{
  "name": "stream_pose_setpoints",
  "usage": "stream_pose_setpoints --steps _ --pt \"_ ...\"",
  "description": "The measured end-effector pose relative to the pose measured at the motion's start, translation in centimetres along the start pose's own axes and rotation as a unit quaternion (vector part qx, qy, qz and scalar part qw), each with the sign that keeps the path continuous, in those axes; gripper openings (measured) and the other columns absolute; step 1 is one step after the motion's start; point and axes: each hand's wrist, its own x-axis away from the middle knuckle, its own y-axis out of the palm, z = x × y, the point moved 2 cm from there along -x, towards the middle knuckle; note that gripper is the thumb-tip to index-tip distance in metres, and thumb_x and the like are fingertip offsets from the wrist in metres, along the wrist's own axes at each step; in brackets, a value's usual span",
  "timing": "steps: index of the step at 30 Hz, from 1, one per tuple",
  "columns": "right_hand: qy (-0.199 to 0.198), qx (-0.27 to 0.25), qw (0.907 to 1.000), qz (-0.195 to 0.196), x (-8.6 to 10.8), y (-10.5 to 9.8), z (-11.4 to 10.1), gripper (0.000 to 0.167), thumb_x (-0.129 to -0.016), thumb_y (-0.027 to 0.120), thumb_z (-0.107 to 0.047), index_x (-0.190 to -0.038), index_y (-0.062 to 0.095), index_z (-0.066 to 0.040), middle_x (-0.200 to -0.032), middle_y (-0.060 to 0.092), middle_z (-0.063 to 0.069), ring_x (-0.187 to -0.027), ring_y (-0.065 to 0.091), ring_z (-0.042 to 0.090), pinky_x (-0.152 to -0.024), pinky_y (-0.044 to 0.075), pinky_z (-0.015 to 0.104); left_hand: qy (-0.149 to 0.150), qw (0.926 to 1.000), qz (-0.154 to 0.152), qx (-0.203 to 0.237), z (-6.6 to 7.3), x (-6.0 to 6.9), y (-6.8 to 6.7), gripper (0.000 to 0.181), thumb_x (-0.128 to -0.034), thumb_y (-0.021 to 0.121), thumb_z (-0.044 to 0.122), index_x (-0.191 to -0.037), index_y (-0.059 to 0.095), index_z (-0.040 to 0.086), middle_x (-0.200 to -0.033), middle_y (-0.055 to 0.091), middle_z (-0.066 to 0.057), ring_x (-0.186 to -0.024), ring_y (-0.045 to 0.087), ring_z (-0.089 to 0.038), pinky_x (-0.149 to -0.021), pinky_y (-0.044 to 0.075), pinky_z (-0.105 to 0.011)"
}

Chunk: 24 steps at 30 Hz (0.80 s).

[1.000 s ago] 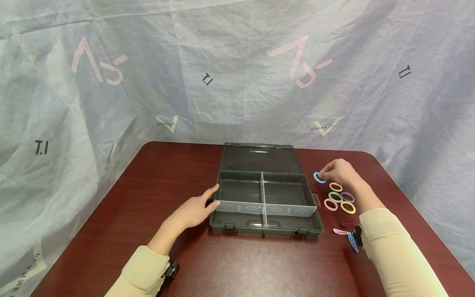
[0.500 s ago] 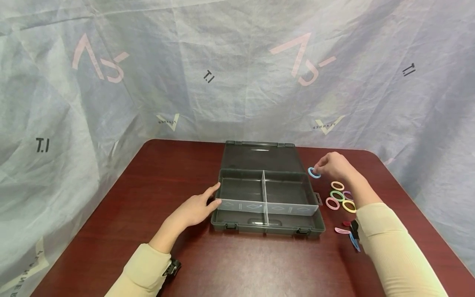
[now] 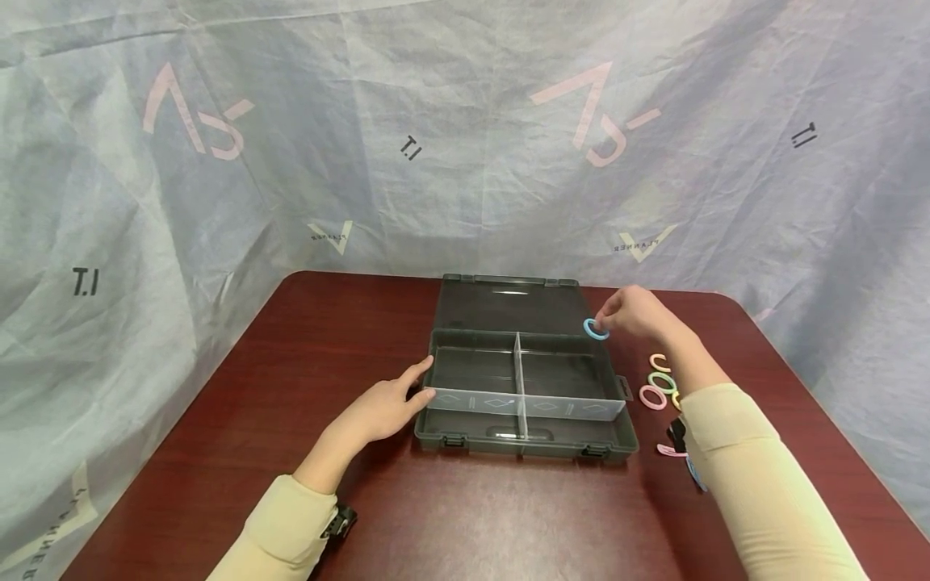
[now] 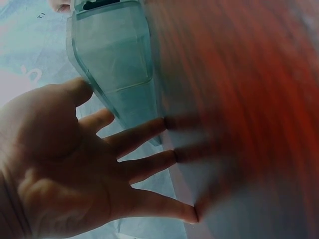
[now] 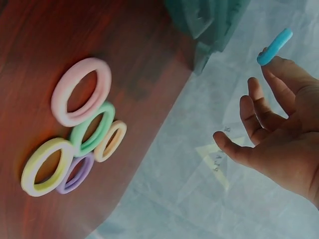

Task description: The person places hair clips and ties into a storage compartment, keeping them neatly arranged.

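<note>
- Plainly, cloth [image 3: 465, 177], pale and printed, fills the upper part of the head view.
- Below it, the table [image 3: 349, 323] is dark red and glossy.
- At the centre sits the box [image 3: 523, 447], grey and see-through; its lid [image 3: 508, 303] is laid back behind. A crossing divider [image 3: 548, 406] parts it into four compartments.
- At centre left, the left hand [image 3: 388, 410] has its fingers spread and nearly straight, touching the box's left edge without gripping it.
- Right of centre, the right hand [image 3: 643, 313] pinches the blue ring between thumb and index finger; the other fingers are loosely bent.
- The step in hand looks like moving one ring while the box is steadied. I judge that the next move calls for a light, sure pinch and enough height to clear the rim.
- The blue ring [image 5: 275, 47] is in the air by the box's upper right corner: bright, smooth, thick, apparently soft, seen edge-on in the right wrist view.
- At left in that view lie the pink [image 5: 60, 97], yellow [image 5: 29, 169], green [image 5: 107, 122], purple [image 5: 87, 172] and peach [image 5: 121, 137] rings, close together.
- At lower right of the head view are a pink clip [image 3: 670, 450] and a blue clip [image 3: 695, 474], the latter partly behind the sleeve [image 3: 734, 420].
</note>
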Motion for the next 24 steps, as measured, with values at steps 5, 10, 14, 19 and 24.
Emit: stream_pose_setpoints --steps 5,10,14,19,24 --pt "-0.010 -0.002 0.9999 -0.003 -0.8 0.1 -1.2 0.013 -0.092 0.072 -0.013 -0.092 0.080 -0.002 -0.088 0.076 0.007 -0.099 0.064 0.030 -0.089 0.049 0.051 -0.002 1.0000 -0.002 0.003 0.0 0.0 0.0 0.066 -0.1065 0.050 0.044 -0.163 0.023 0.025 -0.134 0.062 -0.016 -0.078 0.066 -0.016 -0.090 0.050 -0.050" --pt "-0.038 0.003 0.9992 0.010 -1.6 0.2 -2.5 0.010 -0.088 0.076 -0.013 -0.084 0.079 -0.005 -0.079 0.073 0.002 -0.085 0.062 0.023 -0.079 0.049 0.041 -0.006 1.0000 -0.006 0.006 0.0 -0.1 0.1 0.066 -0.1063 0.049 0.046 -0.164 0.021 0.026 -0.114 0.068 -0.012 -0.066 0.061 -0.015 -0.083 0.049 -0.047" --pt "-0.052 0.001 0.9986 0.013 -2.1 0.4 -3.8 0.009 -0.086 0.076 -0.012 -0.081 0.079 -0.006 -0.075 0.072 0.000 -0.076 0.056 0.019 -0.069 0.045 0.034 -0.004 1.0000 -0.006 0.004 0.1 -0.2 0.1 0.067 -0.1063 0.049 0.045 -0.164 0.021 0.026 -0.106 0.068 -0.011 -0.062 0.058 -0.015 -0.080 0.048 -0.045" --pt "-0.052 0.002 0.9987 0.000 -2.9 1.0 -5.4 0.012 -0.089 0.077 -0.014 -0.085 0.080 -0.003 -0.082 0.074 0.004 -0.079 0.058 0.020 -0.073 0.047 0.036 -0.005 1.0000 -0.008 0.003 0.1 -0.2 0.0 0.066 -0.1066 0.049 0.045 -0.164 0.022 0.025 -0.093 0.067 -0.007 -0.062 0.059 -0.016 -0.081 0.049 -0.047" --pt "-0.054 -0.001 0.9985 -0.001 -3.5 1.6 -6.7 0.012 -0.089 0.077 -0.014 -0.085 0.080 -0.003 -0.084 0.075 0.005 -0.083 0.060 0.022 -0.079 0.048 0.040 0.000 0.9999 -0.010 0.003 0.2 -0.1 -0.1 0.066 -0.1069 0.048 0.045 -0.164 0.022 0.024 -0.081 0.063 -0.003 -0.058 0.057 -0.017 -0.078 0.049 -0.045"
